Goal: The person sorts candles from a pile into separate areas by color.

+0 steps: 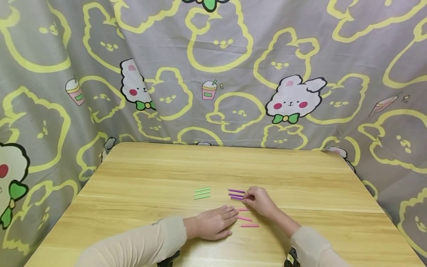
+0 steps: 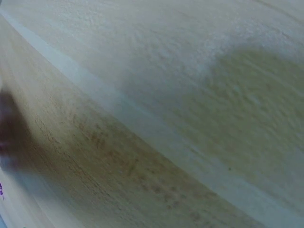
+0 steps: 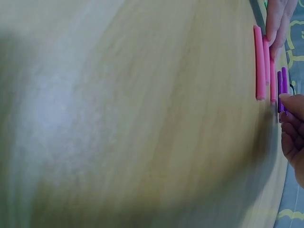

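Three purple sticks (image 1: 236,191) lie side by side on the table, and the right hand (image 1: 259,201) pinches the right end of the nearest one between thumb and fingertip. In the right wrist view the curled right hand (image 3: 295,130) is partly cut off beside the purple sticks (image 3: 282,90). With its fingers stretched out, the left hand (image 1: 215,222) lies palm down; its fingertips touch the left ends of the upper pink sticks (image 1: 244,218). Three pink sticks show, the lowest (image 1: 250,226) apart from the hand. The left wrist view holds mostly blurred tabletop.
Three light green sticks (image 1: 202,193) lie in a row left of the purple ones. The wood-grain table (image 1: 150,167) reaches back to a grey curtain (image 1: 233,44) with cartoon prints, which also hangs along the left and right sides.
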Demonstrator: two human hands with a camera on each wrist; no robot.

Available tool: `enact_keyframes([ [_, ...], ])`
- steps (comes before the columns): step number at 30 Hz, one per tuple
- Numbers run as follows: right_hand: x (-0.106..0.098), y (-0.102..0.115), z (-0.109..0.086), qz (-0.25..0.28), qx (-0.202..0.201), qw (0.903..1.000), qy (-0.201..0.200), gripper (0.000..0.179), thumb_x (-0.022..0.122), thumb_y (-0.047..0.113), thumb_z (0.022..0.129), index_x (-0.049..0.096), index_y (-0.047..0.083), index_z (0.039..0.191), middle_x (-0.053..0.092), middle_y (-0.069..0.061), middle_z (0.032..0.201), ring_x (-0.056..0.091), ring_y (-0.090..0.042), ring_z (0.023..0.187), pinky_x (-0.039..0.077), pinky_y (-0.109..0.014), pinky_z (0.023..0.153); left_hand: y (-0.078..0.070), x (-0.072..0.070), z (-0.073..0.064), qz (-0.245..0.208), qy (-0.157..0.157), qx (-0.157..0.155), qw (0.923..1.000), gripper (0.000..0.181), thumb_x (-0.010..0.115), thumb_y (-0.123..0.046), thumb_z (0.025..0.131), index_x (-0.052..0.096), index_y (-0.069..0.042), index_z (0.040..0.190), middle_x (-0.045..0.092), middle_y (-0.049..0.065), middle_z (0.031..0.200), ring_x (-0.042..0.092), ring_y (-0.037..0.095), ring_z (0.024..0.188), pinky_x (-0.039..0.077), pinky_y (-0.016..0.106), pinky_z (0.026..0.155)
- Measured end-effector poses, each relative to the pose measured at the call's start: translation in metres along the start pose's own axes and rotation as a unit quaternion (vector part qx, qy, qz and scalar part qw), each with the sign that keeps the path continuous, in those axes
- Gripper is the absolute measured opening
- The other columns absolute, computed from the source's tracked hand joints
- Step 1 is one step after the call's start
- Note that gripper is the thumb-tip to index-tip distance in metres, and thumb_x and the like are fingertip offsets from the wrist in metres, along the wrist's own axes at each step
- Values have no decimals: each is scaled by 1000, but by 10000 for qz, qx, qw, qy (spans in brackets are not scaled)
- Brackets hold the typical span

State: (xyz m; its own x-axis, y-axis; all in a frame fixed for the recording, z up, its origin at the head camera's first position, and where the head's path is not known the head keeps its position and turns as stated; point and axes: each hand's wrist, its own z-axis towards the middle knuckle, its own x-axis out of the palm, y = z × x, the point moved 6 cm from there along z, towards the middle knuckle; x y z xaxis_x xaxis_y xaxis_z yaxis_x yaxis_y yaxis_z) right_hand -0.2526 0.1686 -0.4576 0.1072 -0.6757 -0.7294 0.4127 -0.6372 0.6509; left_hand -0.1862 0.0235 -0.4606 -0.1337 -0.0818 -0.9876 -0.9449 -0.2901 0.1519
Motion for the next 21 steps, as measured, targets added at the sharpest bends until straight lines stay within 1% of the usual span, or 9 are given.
enact_keyframes([
  [4, 2, 2, 2, -32, -77, 10000, -3, 4, 71, 3, 77, 67, 2, 76, 64, -2, 74, 50, 0, 66, 48, -16, 59, 0, 1, -1, -30, 25, -11, 10000, 50, 35, -37, 100, 44, -5, 137, 43, 11, 142, 40, 22, 133, 34, 32, 109],
  [13, 5, 1, 6, -222, -226, 9995, -83, 4, 72, 4, 76, 69, 3, 75, 64, -3, 73, 54, -6, 67, 49, -17, 61, -1, 1, -2, -21, -98, -4, 9999, 49, 36, -36, 99, 45, -4, 135, 45, 11, 141, 41, 22, 132, 35, 31, 109],
  [21, 4, 0, 5, -268, -231, 9992, -206, 6, 72, 2, 75, 68, 6, 74, 63, -1, 73, 52, -4, 68, 48, -17, 62, -1, 1, -1, -4, -90, 7, 10000, 49, 35, -36, 99, 45, -4, 136, 44, 11, 141, 41, 21, 132, 34, 31, 109],
])
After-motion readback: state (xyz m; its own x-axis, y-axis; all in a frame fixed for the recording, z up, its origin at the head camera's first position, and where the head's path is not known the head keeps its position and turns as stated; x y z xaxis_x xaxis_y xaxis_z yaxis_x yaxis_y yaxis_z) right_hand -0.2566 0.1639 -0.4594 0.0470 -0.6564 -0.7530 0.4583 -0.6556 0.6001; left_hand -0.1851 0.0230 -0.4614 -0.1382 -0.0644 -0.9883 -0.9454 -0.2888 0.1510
